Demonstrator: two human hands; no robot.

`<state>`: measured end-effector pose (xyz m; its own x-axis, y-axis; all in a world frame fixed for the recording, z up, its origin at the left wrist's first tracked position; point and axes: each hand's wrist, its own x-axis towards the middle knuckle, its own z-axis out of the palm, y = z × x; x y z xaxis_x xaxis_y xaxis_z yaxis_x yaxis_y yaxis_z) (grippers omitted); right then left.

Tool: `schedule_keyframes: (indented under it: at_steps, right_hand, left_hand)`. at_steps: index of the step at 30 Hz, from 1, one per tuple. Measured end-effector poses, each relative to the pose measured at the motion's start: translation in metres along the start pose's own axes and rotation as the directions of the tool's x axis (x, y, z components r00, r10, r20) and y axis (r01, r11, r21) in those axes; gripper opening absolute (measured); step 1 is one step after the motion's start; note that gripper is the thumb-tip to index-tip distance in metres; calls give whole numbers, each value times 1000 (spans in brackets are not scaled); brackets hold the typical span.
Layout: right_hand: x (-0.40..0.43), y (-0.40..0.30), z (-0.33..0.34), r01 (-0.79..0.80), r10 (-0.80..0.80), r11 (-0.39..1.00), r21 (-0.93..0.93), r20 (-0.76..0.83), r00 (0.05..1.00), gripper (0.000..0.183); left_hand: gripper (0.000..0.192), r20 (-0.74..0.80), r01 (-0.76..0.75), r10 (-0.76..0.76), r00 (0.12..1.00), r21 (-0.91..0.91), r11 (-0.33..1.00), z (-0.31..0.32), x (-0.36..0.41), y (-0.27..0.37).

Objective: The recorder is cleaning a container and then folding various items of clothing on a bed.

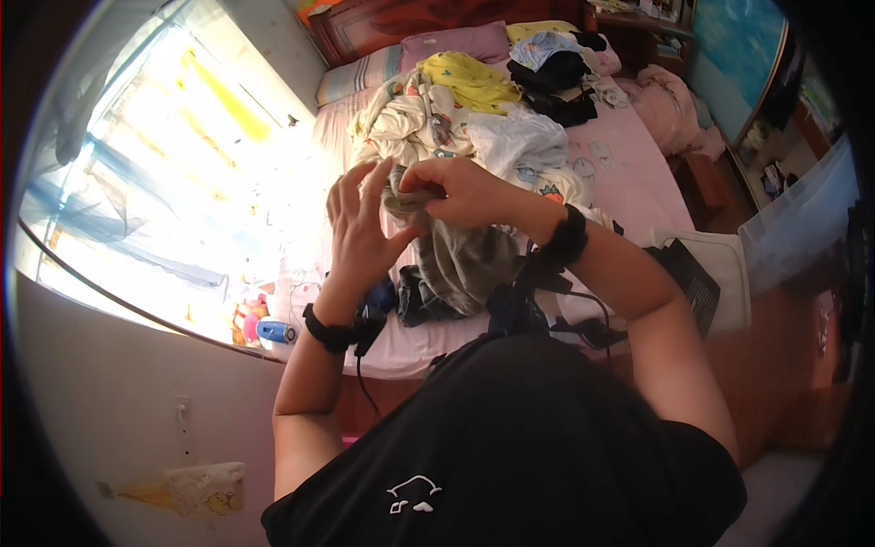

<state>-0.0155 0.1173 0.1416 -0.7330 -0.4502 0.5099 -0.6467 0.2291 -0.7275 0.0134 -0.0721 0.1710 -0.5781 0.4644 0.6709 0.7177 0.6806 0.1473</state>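
Note:
A grey-green cloth garment (465,263) hangs from my right hand (458,191), whose fingers pinch its bunched top edge. Close at its left is my left hand (362,229), fingers spread and raised, the thumb pointing toward the garment; whether the thumb touches it I cannot tell. Below the hanging cloth, a dark folded garment (420,297) lies on the pink bed sheet (636,164). Beyond my hands are a patterned cream cloth (393,116), a white cloth (523,140), a yellow cloth (472,82) and black clothes (554,75).
Pillows (454,49) rest against the wooden headboard (437,20). A bright window (184,157) is at the left, with a blue cylindrical object (275,331) near its lower corner. At the right stands a pale container (728,273) beside the bed. Cables hang from both wrist straps.

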Motion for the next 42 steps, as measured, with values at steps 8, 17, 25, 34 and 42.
schedule_keyframes:
  at_steps: [8, 17, 25, 34, 42]
  right_hand:
    - [-17, 0, -12, -192, 150, 965, 180, 226, 962, 32]
    - [-101, 49, -12, -374, 242, 795, 477, 315, 918, 14]
    - [-105, 51, -33, -137, 308, 790, 598, -193, 932, 11]
    - [-96, 9, -48, -150, 157, 987, 50, -409, 899, 10]
    - [-111, 31, -69, -160, 307, 915, 370, -379, 873, 9]
  left_hand:
    - [18, 471, 463, -142, 871, -687, 560, 10, -1, -58]
    - [17, 297, 308, -92, 950, -861, 404, -34, 9, -59]
    - [24, 430, 459, -193, 882, -690, 560, -50, 10, -86]
    - [28, 564, 449, -267, 781, -210, 869, -63, 6, -62]
    - [23, 423, 396, -222, 878, -384, 834, -60, -7, -58]
